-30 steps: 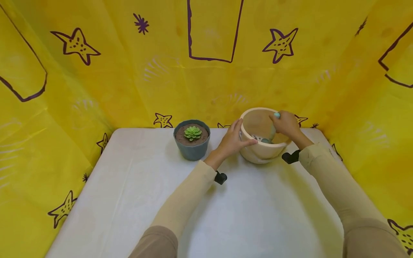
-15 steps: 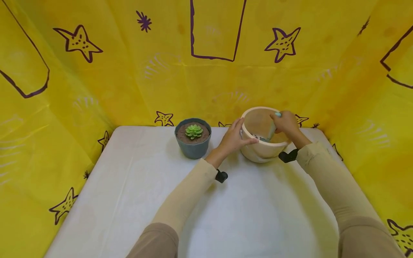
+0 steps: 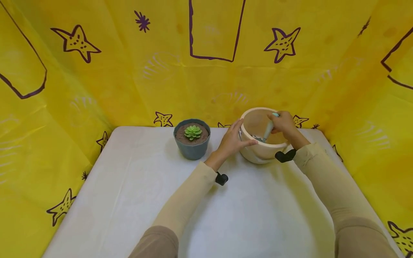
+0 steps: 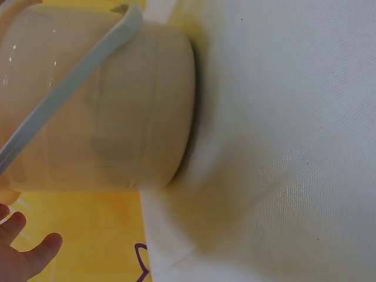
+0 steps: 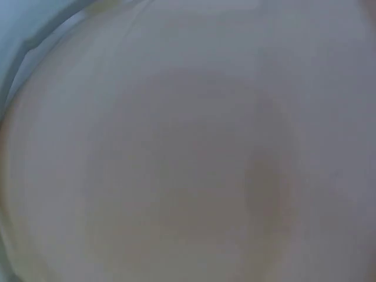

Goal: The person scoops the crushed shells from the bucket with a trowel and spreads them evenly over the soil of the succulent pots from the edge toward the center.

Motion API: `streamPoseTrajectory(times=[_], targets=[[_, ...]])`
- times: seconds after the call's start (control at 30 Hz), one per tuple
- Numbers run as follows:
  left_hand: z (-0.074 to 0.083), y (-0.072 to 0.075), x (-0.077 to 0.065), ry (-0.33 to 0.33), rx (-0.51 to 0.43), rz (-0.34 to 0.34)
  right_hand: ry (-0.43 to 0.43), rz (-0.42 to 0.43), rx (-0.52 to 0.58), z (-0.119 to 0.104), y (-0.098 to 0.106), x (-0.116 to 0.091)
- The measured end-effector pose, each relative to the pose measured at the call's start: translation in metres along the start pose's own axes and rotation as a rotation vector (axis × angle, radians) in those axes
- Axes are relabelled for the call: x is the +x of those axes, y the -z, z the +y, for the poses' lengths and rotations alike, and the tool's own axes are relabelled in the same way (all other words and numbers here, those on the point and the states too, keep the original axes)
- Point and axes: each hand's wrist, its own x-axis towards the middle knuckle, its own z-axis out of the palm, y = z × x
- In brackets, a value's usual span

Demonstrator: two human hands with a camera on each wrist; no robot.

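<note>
A cream bucket (image 3: 262, 154) stands upright near the table's back right edge. My left hand (image 3: 231, 141) grips its near left side, the thumb along the front rim and the fingers on the left. In the left wrist view, fingertips (image 4: 44, 249) show beside the bucket (image 4: 100, 100) and its pale blue-grey handle (image 4: 70, 82) hangs across the wall. My right hand (image 3: 285, 125) holds a small pale blue-green shovel (image 3: 269, 130) inside the bucket, slanting down to the left. Its blade is mostly hidden by the rim. The right wrist view shows the bucket wall (image 5: 194, 147) close up and blurred.
To the left stands a blue-grey flowerpot (image 3: 192, 150) with brown filling and a green succulent (image 3: 193, 133). A white cloth covers the table (image 3: 135, 208). Yellow patterned curtains (image 3: 206, 86) rise close behind and at both sides.
My right hand has shifted slightly left and the shovel has moved left inside the bucket, its lower end now tilted further left. My left hand, the bucket and the flowerpot stay put.
</note>
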Motion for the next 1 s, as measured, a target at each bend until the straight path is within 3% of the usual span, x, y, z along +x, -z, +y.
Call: streamPoseTrajectory(times=[0.17, 0.33, 0.6, 1.0], targets=[[0.0014, -0.001, -0.0006, -0.004, 0.0, 0.006, -0.018, -0.008, 0.065, -0.0011, 0.0015, -0.0002], [0.0028, -0.0017, -0.0004, -0.011, -0.001, -0.007, -0.02, 0.012, 0.043, -0.001, 0.0027, -0.0012], [0.002, -0.0009, -0.0019, 0.001, 0.001, -0.014, -0.031, 0.049, 0.178, -0.0019, 0.0002, -0.0008], [-0.0005, -0.0009, 0.0004, 0.001, -0.009, -0.012, -0.061, 0.016, 0.161, -0.0019, -0.0024, 0.0029]])
